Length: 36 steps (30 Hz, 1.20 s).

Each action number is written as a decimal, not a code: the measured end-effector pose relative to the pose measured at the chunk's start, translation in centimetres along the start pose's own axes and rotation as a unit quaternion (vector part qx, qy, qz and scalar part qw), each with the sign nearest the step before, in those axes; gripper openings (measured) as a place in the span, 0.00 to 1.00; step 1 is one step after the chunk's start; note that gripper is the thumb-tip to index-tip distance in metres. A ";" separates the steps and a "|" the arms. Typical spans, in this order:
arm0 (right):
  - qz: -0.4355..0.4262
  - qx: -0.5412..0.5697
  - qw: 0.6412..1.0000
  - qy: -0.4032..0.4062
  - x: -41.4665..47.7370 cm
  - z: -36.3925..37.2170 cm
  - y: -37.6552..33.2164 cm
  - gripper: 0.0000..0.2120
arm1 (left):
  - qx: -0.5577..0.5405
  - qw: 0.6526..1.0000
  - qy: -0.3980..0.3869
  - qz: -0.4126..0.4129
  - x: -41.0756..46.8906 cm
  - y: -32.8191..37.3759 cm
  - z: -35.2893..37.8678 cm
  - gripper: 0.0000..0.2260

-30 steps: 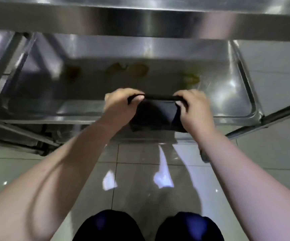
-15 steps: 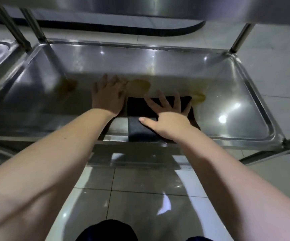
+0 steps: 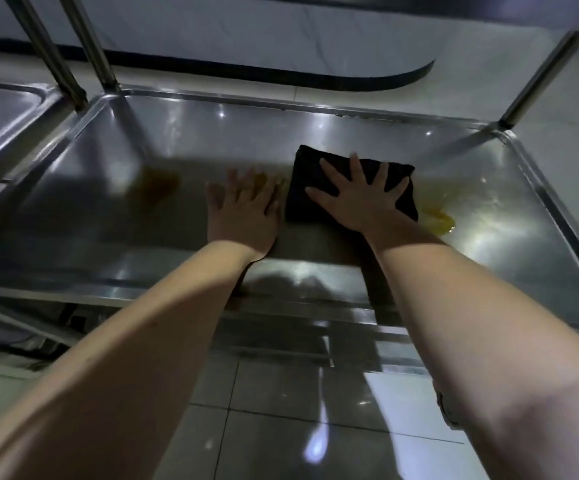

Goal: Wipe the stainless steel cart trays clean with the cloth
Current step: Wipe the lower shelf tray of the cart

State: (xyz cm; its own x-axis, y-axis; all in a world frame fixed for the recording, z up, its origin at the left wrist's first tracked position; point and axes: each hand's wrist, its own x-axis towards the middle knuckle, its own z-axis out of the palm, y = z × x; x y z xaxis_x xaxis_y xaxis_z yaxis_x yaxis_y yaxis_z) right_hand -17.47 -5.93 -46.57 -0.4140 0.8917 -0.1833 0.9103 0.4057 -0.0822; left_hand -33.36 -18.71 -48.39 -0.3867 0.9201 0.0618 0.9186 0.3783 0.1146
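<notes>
While the cloth (image 3: 305, 174) lies folded on the floor of the tray (image 3: 316, 106), right of centre, I log the wipe as under way, with most of the soiling not yet lifted. The right hand (image 3: 361, 202) presses flat on the cloth, fingers straight and spread, curled round nothing. The left hand (image 3: 243, 209) rests flat on bare steel just beside the cloth's left edge, fingers likewise straight, holding nothing. A yellow residue (image 3: 437, 220) sits at the cloth's near right corner; whether the two touch I cannot tell. A brown patch (image 3: 158, 185) lies well to the left, beyond the left hand.

Risks, in my judgement:
- With palm pressure only and no grasp, the cloth may slide out from under the hand or unfold on a hard stroke.
- A pass through the yellow residue may smear it across the steel rather than lift it, should the cloth be dry or already loaded.
- The left hand, braced on polished steel, could slip.
- The brown patch sits in shadow and may be missed.
</notes>
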 end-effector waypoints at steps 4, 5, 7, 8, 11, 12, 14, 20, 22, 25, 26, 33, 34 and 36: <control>0.005 0.006 1.000 0.002 3.0 -0.7 -0.7 0.39 | -0.012 1.000 0.005 -0.002 0.3 -0.1 0.1 0.24; -0.003 -0.001 1.000 0.003 2.5 -0.6 -0.6 0.38 | -0.016 1.000 0.003 -0.002 0.4 -0.1 0.0 0.24; -0.023 -0.009 1.000 0.004 0.4 -0.1 0.2 0.37 | -0.021 1.000 0.001 0.000 0.4 0.0 -0.1 0.23; -0.031 -0.009 0.999 0.006 -1.1 0.3 0.6 0.37 | -0.022 1.000 0.001 0.002 0.3 0.1 -0.1 0.23; -0.037 -0.008 0.999 0.013 -6.8 1.3 1.5 0.36 | -0.021 1.000 0.005 0.004 0.0 0.1 -0.2 0.22; -0.038 -0.007 0.999 0.009 -8.8 1.6 1.5 0.36 | -0.020 1.000 0.003 0.003 -0.1 0.1 -0.2 0.22; -0.045 -0.018 0.999 0.004 -12.0 2.3 1.3 0.35 | -0.023 1.000 -0.003 0.003 -0.2 0.2 -0.2 0.22; 0.011 -0.020 0.999 -0.035 -12.5 2.0 -1.6 0.35 | -0.031 0.999 -0.014 0.007 -0.5 0.2 -0.7 0.22; 0.005 -0.021 1.000 -0.009 -12.5 2.2 -1.7 0.35 | -0.032 0.999 -0.021 0.008 -0.4 0.2 -0.9 0.22; -0.010 -0.015 1.000 0.006 -12.8 2.2 1.3 0.36 | -0.033 0.999 -0.035 0.014 -0.5 0.2 -1.0 0.23; 0.000 -0.018 1.000 0.006 -12.7 1.9 3.1 0.36 | -0.032 0.999 -0.037 0.016 -0.5 0.3 -1.0 0.24; 0.149 -0.026 0.988 -0.017 -12.6 0.8 9.3 0.35 | -0.010 0.999 -0.037 0.016 -0.8 0.9 -1.2 0.25; 0.132 -0.025 0.991 -0.011 -12.5 1.0 7.6 0.35 | -0.007 0.999 -0.038 0.014 -0.9 1.1 -1.2 0.25; 0.057 -0.025 0.998 0.002 -12.5 1.8 3.0 0.36 | -0.006 0.999 -0.042 0.011 -0.8 1.1 -1.1 0.25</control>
State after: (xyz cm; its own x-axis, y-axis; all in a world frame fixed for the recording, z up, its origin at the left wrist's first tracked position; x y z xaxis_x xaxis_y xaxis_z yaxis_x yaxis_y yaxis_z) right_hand -9.58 -16.17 -46.27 -0.3078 0.9332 -0.1857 0.9504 0.3109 -0.0129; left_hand -32.18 -19.13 -47.20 -0.3581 0.9335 -0.0185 0.9255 0.3575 0.1254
